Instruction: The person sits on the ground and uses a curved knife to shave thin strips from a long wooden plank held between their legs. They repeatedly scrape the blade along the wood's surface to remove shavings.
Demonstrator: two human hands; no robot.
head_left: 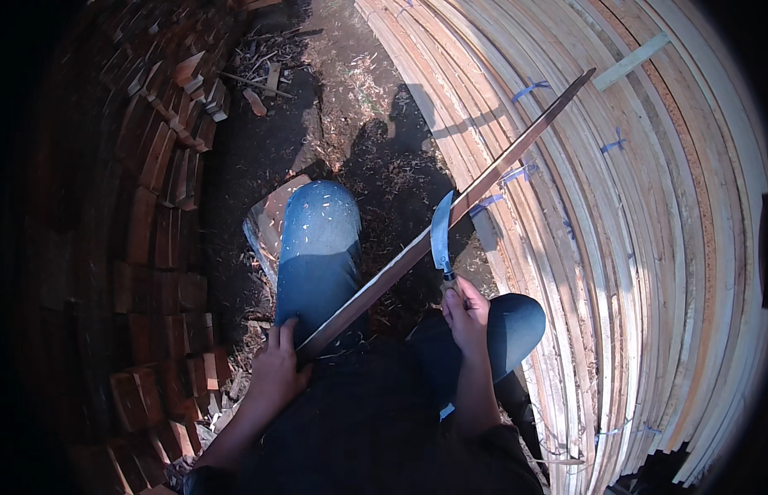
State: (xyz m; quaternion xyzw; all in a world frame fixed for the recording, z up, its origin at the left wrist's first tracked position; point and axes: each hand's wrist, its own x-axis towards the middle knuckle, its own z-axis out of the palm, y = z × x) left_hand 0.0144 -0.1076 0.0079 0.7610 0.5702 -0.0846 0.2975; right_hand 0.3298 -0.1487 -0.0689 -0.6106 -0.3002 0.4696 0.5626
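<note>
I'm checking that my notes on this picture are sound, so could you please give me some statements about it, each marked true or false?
1. The right hand grips the knife by its handle. True.
2. The left hand is at the far end of the wooden strip. False: it is at the near end.
3. Pale flecks dot the blue trousers over the left knee. True.
4. The knife's blade is straight and points toward the person. False: it is curved and points away.
5. The long pale slats lie to the person's right. True.
6. The reddish-brown blocks are stacked on the right. False: these blocks are on the left.
</note>
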